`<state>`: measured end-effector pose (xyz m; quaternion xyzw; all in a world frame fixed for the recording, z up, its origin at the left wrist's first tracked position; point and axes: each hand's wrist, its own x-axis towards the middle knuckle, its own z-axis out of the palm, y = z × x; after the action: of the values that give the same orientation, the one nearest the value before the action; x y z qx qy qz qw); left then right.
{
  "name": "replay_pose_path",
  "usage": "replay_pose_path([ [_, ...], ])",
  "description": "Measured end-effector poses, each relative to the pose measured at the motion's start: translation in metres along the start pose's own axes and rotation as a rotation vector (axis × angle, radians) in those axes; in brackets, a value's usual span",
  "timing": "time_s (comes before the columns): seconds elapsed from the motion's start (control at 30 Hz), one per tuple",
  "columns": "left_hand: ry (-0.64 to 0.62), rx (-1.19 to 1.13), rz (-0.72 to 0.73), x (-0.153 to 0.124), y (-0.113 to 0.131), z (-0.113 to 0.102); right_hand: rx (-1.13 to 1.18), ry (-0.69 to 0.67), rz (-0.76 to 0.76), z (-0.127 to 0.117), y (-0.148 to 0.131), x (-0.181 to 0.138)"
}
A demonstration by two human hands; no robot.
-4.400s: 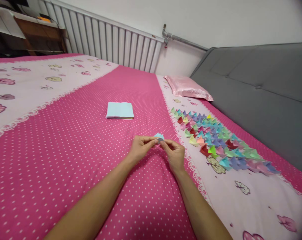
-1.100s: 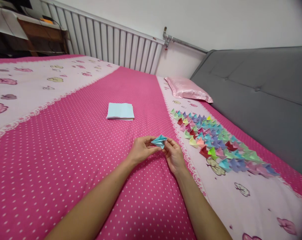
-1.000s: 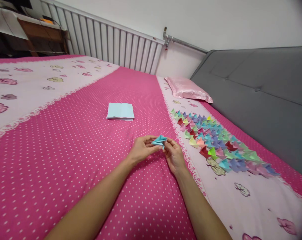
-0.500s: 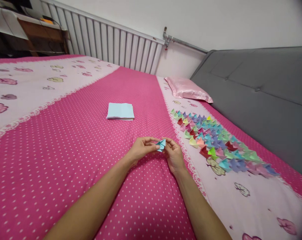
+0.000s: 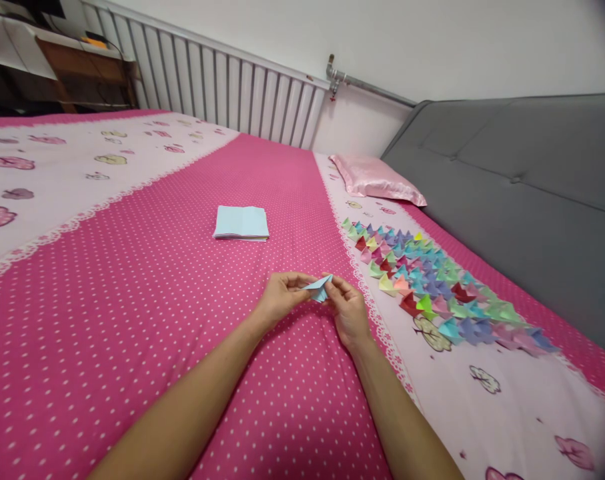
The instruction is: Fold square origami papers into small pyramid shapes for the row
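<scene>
A small light blue folded paper piece [image 5: 319, 288] sits between my two hands, just above the pink dotted bedsheet [image 5: 147, 293]. My left hand [image 5: 281, 299] pinches its left side with thumb and fingers closed. My right hand [image 5: 349, 310] pinches its right side, fingers curled round it. A light blue stack of square paper sheets [image 5: 241, 222] lies farther out on the sheet. To the right, several folded paper shapes in many colours [image 5: 427, 280] lie in rows on the pale border of the sheet.
A pink satin pillow [image 5: 377, 179] lies at the far right by the grey padded headboard [image 5: 522, 193]. A white radiator [image 5: 222, 83] runs along the far wall. A wooden piece of furniture [image 5: 82, 77] stands at the far left.
The blue paper piece has been turned and pressed flatter between my fingers. It showed as an open pointed shape a second ago. Both hands stay in the same spot.
</scene>
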<state>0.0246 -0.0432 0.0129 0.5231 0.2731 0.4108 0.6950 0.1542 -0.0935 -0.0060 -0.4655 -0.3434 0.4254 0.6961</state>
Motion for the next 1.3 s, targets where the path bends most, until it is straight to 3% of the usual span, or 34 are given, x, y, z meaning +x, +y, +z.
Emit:
replay_pose_path([
  [0.37,-0.106,0.067,-0.026,-0.006,0.004,-0.001,0.052,0.063,-0.028,-0.003,0.001,0.004],
  [0.6,-0.003,0.16,0.01,0.001,0.0,-0.002,-0.028,0.032,-0.028,-0.003,0.002,0.003],
  [0.83,0.073,0.36,0.237,-0.001,-0.006,-0.004,-0.043,-0.014,-0.069,-0.002,0.001,0.001],
  [1.0,0.086,0.554,0.392,-0.006,-0.006,-0.005,-0.163,0.064,-0.126,-0.002,0.0,0.001],
  [1.3,-0.003,0.613,0.397,-0.009,-0.003,0.001,-0.07,0.022,-0.056,0.0,0.001,-0.001],
])
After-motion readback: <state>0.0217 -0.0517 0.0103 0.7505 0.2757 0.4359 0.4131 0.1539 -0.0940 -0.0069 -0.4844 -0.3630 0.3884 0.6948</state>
